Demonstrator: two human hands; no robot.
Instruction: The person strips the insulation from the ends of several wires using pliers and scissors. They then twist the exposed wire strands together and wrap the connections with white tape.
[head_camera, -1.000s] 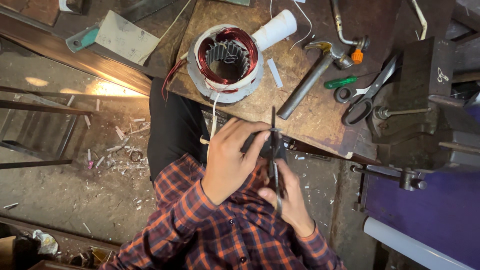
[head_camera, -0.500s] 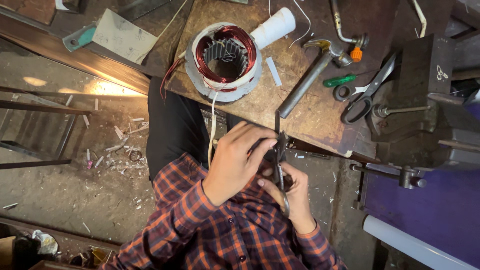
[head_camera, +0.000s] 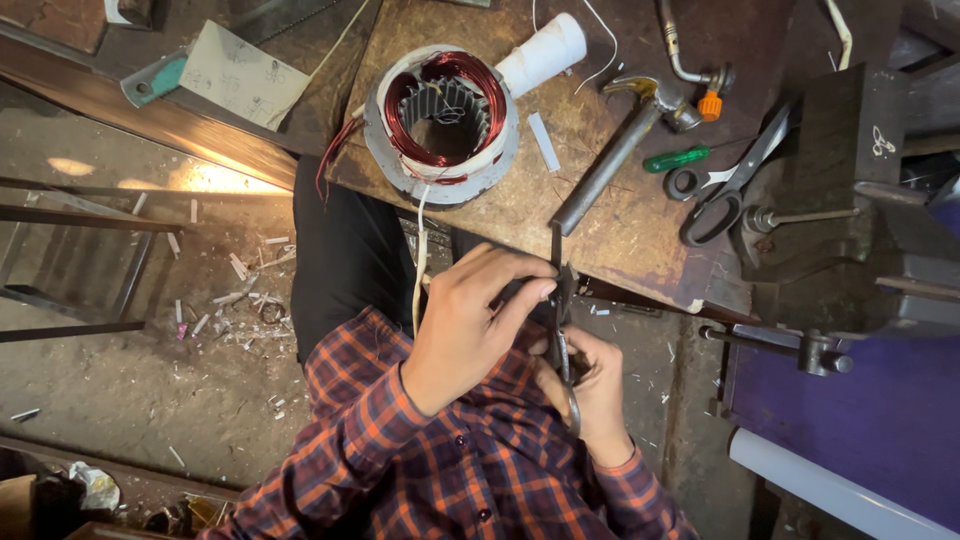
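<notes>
Below the counter (head_camera: 640, 250) edge, pliers (head_camera: 560, 330) are gripped by the right hand (head_camera: 590, 390), while the left hand (head_camera: 470, 330) is pinched onto their jaws. Probably, the pliers should be kept steady and the white wire (head_camera: 420, 260) from the stator (head_camera: 440, 120) kept slack.

One pale, angular sheet of card (head_camera: 243, 72) with faint pencilled marks — upper left, beside the workbench (head_camera: 640, 240).

Dim, sharp; bright glare patch on floor (head_camera: 215, 178)
</notes>
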